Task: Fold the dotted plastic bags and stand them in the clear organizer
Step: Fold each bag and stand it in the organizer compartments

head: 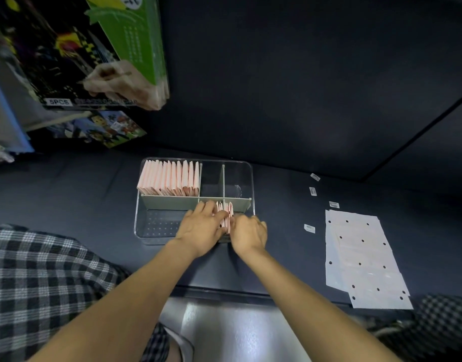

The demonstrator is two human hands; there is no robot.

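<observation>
Your left hand [201, 226] and right hand [248, 234] squeeze a few folded pink bags [225, 213] standing between them in the clear organizer [156, 232], with flat dotted bags [360, 254] off past your right hand.

A shop's packing corner: boxed toys [75, 53] stacked beside a dark table [290, 142], loose barcode stickers [313, 191] scattered across it.
</observation>
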